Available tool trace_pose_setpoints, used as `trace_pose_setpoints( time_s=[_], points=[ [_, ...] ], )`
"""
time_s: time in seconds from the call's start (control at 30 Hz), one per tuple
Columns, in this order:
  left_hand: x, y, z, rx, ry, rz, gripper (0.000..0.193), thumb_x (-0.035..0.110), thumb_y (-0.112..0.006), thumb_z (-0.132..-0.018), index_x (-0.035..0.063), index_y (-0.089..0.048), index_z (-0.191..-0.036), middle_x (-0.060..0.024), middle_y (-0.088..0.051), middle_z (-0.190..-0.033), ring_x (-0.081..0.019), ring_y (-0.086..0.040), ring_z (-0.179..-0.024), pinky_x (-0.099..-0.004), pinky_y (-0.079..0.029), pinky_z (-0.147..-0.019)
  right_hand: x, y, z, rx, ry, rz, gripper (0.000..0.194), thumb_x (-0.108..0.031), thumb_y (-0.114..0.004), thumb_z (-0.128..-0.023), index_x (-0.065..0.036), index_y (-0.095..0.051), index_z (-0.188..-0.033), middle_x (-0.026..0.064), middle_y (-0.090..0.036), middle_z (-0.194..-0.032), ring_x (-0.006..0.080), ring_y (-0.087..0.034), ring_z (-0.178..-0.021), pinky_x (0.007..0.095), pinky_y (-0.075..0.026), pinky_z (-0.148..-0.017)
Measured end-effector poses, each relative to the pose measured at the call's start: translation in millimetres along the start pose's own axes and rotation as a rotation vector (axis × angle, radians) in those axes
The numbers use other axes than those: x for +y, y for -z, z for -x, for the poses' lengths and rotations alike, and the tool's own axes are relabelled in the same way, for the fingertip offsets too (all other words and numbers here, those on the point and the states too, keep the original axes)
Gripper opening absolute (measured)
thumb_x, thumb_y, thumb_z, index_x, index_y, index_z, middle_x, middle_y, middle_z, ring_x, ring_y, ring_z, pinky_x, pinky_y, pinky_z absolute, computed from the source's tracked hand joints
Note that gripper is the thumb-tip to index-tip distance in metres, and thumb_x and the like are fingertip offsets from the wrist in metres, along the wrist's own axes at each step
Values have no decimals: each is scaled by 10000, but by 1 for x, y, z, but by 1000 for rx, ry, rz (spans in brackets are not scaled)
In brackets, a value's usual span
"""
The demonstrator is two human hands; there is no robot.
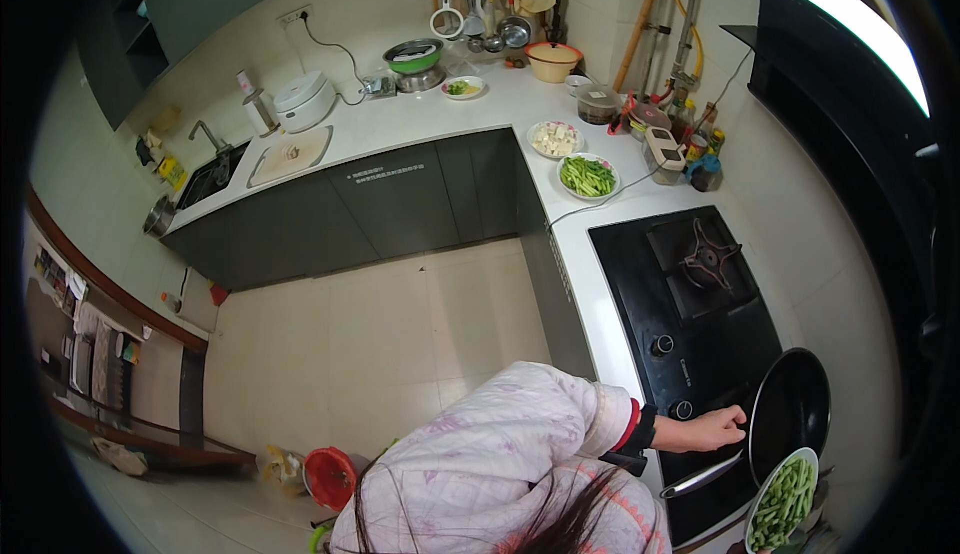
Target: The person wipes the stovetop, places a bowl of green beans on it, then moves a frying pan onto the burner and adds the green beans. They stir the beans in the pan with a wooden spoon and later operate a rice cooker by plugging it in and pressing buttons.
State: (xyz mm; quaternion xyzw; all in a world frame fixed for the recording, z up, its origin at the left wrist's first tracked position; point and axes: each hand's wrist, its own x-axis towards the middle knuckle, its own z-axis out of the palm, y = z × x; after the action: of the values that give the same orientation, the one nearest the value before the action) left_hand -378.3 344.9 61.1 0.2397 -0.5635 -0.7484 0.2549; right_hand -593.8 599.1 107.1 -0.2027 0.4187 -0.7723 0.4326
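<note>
My left hand [718,429], with its fingers loosely bent and nothing visible in them, is over the black gas hob [637,284], beside a dark frying pan [791,411]. The pan is tilted, its inside facing sideways, and its metal handle [703,477] points towards my body, below the hand. At the lower right, a plate of cut green beans [784,505] is held tilted next to the pan's rim. Only a bit of my right hand [759,551] shows under the plate's lower edge; the rest is hidden.
On the white counter [495,115] are a plate of cut green vegetables [588,177], a plate of white cubes [556,139], sauce bottles [682,118] and a lidded container [598,103]. A rice cooker [304,100] and a cutting board [291,156] lie near the sink. A red bin [331,477] stands behind me.
</note>
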Motion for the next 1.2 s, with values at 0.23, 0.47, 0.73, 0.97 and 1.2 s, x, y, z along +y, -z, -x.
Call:
trace_pose_setpoints(
  time_s=[0.23, 0.47, 0.73, 0.97, 1.2],
  points=[
    [-35, -20, 9, -170, 304, 107, 353, 344, -569, -943, 29, -560, -1102, -73, -589, -900, -156, -602, -744, -310, -503, -600, -2, 14, 9, 108, 6, 35, 391, -273, -513, -971, -29, -580, -1270, 86, -668, -1136, 192, -643, -918, 295, -527, -697],
    [-20, -17, 30, -313, 592, 359, 473, 383, -586, -957, 41, -461, -1260, -139, -646, -999, -199, -680, -738, -335, -587, -542, 5, 0, 15, 513, 66, 42, 190, -182, -525, -953, -78, -632, -1071, 12, -684, -954, 114, -627, -707, 248, -472, -520],
    [1, -29, 31, -251, 697, 244, 374, 435, -483, -1011, 72, -515, -1096, 9, -523, -679, -91, -514, -503, -232, -427, -407, 3, -16, 27, 621, 112, 0, 252, -109, -462, -822, -81, -557, -1054, 44, -622, -833, 151, -558, -575, 265, -421, -434],
    [7, -24, 32, -254, 663, 234, 311, 380, -546, -990, 77, -500, -1040, 8, -508, -674, -74, -488, -490, -228, -411, -395, -4, -15, 27, 649, 151, 15, 270, -87, -448, -790, -77, -552, -1039, 73, -621, -829, 177, -554, -552, 269, -431, -430],
    [32, -23, 20, -266, 582, 324, 244, 245, -634, -943, 101, -441, -905, 4, -521, -673, -70, -496, -472, -222, -396, -371, -3, 6, 26, 681, 166, 9, 277, -80, -451, -786, -86, -564, -1040, 63, -631, -849, 165, -560, -561, 254, -429, -426]
  ],
)
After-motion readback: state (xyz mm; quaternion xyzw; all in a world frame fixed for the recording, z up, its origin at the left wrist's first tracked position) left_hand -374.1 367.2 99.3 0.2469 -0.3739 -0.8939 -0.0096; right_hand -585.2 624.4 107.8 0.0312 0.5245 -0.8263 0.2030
